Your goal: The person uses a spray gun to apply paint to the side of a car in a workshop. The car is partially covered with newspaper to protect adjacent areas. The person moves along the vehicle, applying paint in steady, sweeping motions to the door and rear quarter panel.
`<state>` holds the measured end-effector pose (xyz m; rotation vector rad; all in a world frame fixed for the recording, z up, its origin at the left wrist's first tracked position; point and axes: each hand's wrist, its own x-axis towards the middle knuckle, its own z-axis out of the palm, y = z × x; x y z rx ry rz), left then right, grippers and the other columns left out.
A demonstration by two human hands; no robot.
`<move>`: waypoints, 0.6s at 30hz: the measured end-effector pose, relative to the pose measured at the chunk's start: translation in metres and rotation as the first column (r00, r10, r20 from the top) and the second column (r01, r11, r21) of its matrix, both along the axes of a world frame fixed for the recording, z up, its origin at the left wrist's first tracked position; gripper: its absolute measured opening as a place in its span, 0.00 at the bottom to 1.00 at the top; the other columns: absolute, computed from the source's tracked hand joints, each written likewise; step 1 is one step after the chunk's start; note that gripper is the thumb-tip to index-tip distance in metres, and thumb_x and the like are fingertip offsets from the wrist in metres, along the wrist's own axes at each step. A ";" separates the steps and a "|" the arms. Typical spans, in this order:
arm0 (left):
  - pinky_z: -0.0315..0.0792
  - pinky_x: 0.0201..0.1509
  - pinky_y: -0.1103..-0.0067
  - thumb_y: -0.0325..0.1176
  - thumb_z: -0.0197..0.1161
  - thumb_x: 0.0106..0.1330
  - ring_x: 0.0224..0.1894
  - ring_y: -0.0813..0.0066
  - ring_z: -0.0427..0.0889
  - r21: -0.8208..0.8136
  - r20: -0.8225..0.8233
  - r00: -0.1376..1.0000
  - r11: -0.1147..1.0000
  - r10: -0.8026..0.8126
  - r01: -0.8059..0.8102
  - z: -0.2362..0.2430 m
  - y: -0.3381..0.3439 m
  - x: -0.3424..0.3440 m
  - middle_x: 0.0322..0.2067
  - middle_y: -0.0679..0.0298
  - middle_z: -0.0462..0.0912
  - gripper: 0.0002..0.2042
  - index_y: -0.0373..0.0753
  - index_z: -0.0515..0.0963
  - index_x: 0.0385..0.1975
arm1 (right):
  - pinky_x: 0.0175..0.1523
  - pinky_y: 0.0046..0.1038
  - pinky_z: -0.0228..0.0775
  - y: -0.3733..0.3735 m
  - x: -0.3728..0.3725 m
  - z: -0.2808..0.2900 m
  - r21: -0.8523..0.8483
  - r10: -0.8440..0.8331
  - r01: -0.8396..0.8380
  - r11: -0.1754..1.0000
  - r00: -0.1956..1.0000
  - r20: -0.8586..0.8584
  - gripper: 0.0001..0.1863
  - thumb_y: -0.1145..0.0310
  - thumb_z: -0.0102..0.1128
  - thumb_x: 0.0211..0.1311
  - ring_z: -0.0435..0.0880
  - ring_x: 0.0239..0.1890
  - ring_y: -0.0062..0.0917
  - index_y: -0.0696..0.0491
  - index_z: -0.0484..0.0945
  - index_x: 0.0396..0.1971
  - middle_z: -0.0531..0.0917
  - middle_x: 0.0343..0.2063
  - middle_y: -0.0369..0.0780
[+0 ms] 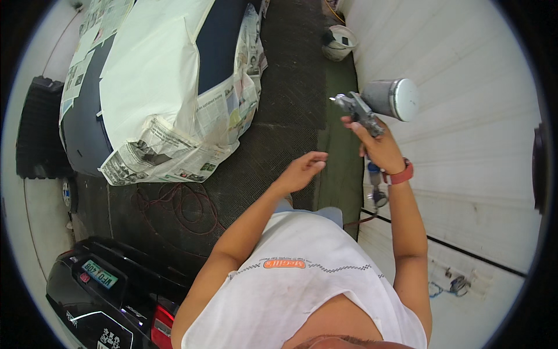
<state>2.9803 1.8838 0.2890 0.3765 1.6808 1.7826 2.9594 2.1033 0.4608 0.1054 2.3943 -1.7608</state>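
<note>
By the white wall (465, 134) at R, the R hand (381, 148) has its grip wrapped round the handle of a spray gun (359, 113), nozzle pointing L, prob. so it faces away from the wall; grey cup (382, 98) sits on the gun's R side. L hand (300, 173) is empty, grip loosely curled, apart from the gun, prob. to stay clear. Newspaper (160, 151) & white sheeting (151, 75) drape the dark car body (87, 139), presumably as masking. Red hose (186, 215) lies coiled on the floor (285, 139), approx. beside it.
</note>
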 end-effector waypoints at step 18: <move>0.70 0.61 0.77 0.27 0.59 0.75 0.53 0.80 0.79 0.206 0.119 0.966 0.946 0.229 -0.249 -0.013 0.153 -0.266 0.49 0.66 0.84 0.10 0.32 0.80 0.51 | 0.24 0.15 0.68 0.067 -0.314 -0.057 -0.294 0.306 -0.300 0.908 0.952 -0.028 0.34 0.40 0.42 0.78 0.80 0.30 0.13 0.57 0.77 0.59 0.85 0.35 0.38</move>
